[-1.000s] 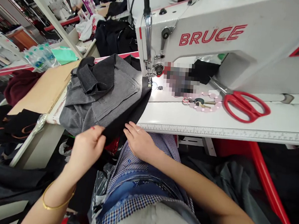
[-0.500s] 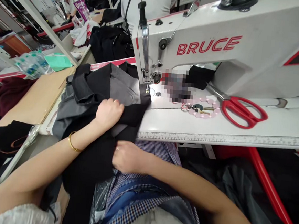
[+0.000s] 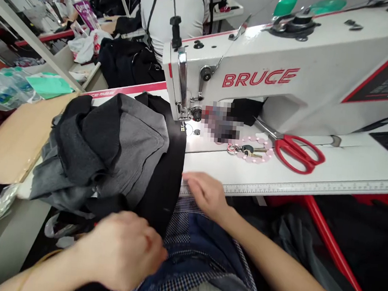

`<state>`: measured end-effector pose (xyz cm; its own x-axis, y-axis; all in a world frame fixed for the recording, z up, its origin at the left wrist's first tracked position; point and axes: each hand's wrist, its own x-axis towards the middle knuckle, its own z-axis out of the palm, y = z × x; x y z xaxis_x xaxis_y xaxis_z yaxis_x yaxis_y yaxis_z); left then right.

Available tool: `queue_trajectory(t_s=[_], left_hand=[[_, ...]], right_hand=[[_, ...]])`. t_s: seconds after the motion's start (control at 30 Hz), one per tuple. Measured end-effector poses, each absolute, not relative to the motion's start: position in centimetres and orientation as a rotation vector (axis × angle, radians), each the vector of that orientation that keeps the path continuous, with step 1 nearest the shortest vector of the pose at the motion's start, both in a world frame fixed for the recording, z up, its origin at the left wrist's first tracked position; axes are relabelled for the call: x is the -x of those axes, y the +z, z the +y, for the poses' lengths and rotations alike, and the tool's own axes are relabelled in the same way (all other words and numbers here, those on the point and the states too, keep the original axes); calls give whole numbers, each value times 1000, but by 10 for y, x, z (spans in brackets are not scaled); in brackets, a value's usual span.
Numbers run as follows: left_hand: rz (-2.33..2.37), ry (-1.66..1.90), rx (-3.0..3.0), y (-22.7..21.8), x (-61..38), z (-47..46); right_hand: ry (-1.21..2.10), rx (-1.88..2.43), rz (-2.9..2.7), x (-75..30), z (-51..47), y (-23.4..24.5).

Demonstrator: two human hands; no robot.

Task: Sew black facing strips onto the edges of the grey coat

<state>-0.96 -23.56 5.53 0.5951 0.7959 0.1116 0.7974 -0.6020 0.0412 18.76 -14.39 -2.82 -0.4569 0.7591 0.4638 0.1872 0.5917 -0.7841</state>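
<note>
Now grey-and-black cloth (image 3: 140, 141) is lying on counter (image 3: 350, 169) at sewing machine's (image 3: 250, 73) needle end, black panel (image 3: 164, 179) spreading flatter than before, apparently leaving edge straighter. Left hand (image 3: 127, 250) is hanging curled, well in front of machine, no longer pressing upper folds; grip unclear. Right hand (image 3: 207, 195) is staying apart, nearer machine, touching panel's edge, seemingly steadying it.

Pale post (image 3: 34, 39) slanting, upper left; white tabletop (image 3: 233, 15) farther back (partly hidden).
</note>
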Motion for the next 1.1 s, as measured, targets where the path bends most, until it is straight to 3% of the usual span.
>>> queue_trajectory(t_s=[0.07, 0.2, 0.33, 0.47, 0.53, 0.73, 0.93, 1.1], left_hand=[[-932, 93, 2916, 38, -21, -245], [-913, 320, 2901, 10, -43, -242], [-1099, 238, 2837, -3, -29, -249], [-1401, -41, 2648, -15, -15, -265], [-1512, -157, 2571, -20, -11, -271], [-1523, -337, 2541, -6, -8, -277], [-1429, -406, 2365, 27, 4, -272], [-1379, -360, 2447, 31, 5, -271]], right_hand=[[835, 701, -1969, -184, -124, -11], [760, 521, -2423, -160, -83, -12], [487, 777, -2589, -151, -78, -29], [422, 543, -2584, -166, -139, -42], [524, 500, -2425, -177, -174, -50], [969, 1016, -1816, -195, -201, -52], [1832, 1073, -1467, -170, -207, -77], [1841, 1155, -1116, -128, -216, -117]])
